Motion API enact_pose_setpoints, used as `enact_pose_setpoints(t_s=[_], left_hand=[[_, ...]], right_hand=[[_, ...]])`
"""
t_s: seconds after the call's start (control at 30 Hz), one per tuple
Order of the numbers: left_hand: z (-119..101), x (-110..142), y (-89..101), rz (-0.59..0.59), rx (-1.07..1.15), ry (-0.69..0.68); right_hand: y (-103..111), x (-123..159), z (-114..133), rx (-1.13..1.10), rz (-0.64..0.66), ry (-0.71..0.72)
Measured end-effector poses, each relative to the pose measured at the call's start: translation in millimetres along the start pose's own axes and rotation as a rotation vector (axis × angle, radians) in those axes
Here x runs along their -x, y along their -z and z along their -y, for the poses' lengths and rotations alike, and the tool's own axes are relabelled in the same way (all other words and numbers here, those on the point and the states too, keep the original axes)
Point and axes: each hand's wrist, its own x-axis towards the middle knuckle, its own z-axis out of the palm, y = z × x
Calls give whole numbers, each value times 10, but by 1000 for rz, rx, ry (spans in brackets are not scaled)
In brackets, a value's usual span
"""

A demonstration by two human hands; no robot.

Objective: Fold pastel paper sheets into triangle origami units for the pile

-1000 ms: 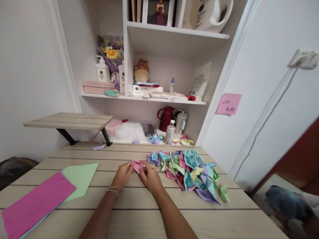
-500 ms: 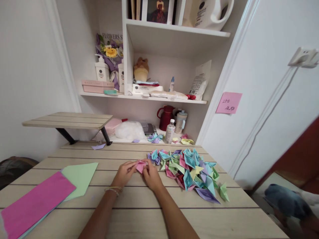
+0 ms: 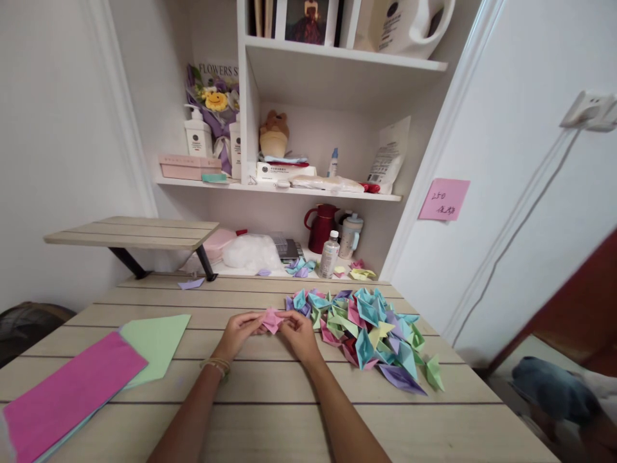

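Left fingers (image 3: 249,319) and right fingers (image 3: 292,316) pinch pink paper (image 3: 272,321) — origami heap (image 3: 369,329) beside, bottle (image 3: 329,256) beyond.

A red jug (image 3: 322,230) is being flanked by a pale cup (image 3: 349,236) and a capped bottle (image 3: 329,257); above, a plush toy (image 3: 274,133) is being displayed, and a pink note (image 3: 443,200) is being held against the wall (image 3: 511,116).
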Motion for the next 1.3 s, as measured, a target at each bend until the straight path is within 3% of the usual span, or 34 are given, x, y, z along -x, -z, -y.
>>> enact_pose_setpoints(t_s=[0.43,0.6,0.93,1.3], left_hand=[[19,-25,33,-80,9,9],[-42,10,3,-50,26,19],[-40,5,7,-32,-167,-34],[-10,5,-2,37,-66,35]], right_hand=[[-16,7,36,-149,68,-54],[7,7,57,-88,50,-50],[14,-17,29,-63,-6,-48],[8,-21,2,-69,-49,-47]])
